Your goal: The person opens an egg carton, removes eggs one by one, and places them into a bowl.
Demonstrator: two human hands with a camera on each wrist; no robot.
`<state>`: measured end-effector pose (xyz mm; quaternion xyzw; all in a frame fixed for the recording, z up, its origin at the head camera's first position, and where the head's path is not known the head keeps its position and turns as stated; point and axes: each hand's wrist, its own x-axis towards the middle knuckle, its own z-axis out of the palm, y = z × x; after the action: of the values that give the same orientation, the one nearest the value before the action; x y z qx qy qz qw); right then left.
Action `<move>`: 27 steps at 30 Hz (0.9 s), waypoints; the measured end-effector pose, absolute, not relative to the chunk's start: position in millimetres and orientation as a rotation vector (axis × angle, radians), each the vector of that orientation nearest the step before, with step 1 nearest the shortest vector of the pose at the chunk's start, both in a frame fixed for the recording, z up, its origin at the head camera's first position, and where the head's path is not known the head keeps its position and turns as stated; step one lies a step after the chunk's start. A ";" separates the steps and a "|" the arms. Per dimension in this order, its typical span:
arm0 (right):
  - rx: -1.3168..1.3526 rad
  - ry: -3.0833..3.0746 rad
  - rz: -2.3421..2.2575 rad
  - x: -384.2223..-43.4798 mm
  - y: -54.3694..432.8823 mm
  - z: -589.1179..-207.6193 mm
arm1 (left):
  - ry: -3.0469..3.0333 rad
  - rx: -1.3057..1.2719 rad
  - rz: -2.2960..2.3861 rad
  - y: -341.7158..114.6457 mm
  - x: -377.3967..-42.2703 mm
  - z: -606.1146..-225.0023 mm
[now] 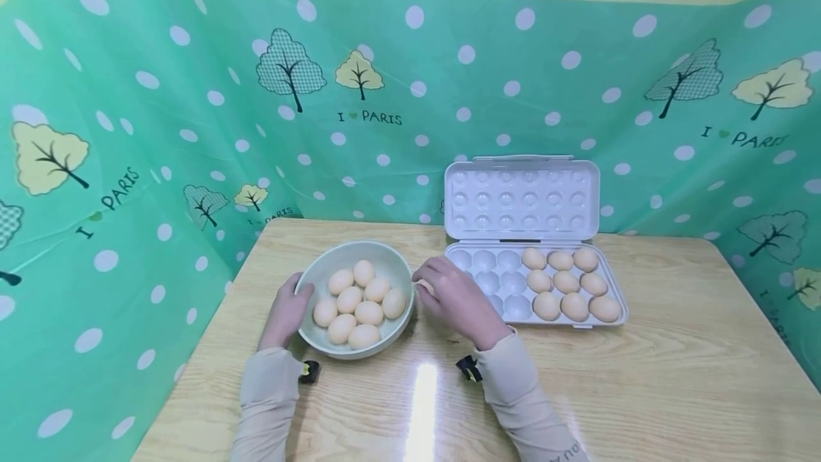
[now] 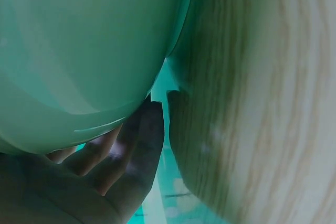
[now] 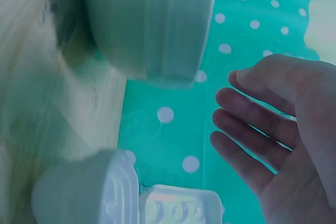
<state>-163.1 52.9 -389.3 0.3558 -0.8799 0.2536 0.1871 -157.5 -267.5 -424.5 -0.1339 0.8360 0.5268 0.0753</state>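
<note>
A pale green bowl (image 1: 355, 355) holding several light-brown eggs (image 1: 349, 299) stands on the left of the table. My left hand (image 1: 286, 311) grips its left side, thumb at the rim and fingers along the outer wall, as the left wrist view shows under the bowl (image 2: 79, 51). Close by the right rim is my right hand (image 1: 458, 299), its fingers loosely bent and holding nothing in the right wrist view. Beside it lies an opened white egg carton (image 1: 586, 326), with several eggs (image 1: 566, 282) in its right-hand columns. Bare cups (image 1: 509, 259) show at its left, partly behind the right hand.
The carton's lid (image 1: 522, 194) stands upright along the back, near the green polka-dot cloth (image 1: 385, 184) that hangs behind and beside the wooden table (image 1: 673, 348). A band of light reflects off the tabletop in front of the bowl.
</note>
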 end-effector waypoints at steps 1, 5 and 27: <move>0.989 -2.482 0.706 -164.1 54.9 -388.7 | 2.507 -0.400 1.584 -267.6 -157.5 -424.3; 0.949 -2.500 0.698 -166.9 62.7 -386.6 | 2.499 -0.404 1.594 -267.8 -157.7 -424.6; 0.706 -2.567 0.811 -184.0 109.4 -387.9 | 2.535 -0.397 1.593 -267.9 -160.3 -426.1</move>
<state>-184.0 109.4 -387.9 0.2497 -0.9075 0.2869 0.1784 -160.3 -267.9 -426.1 -0.1312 0.8379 0.5264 0.0605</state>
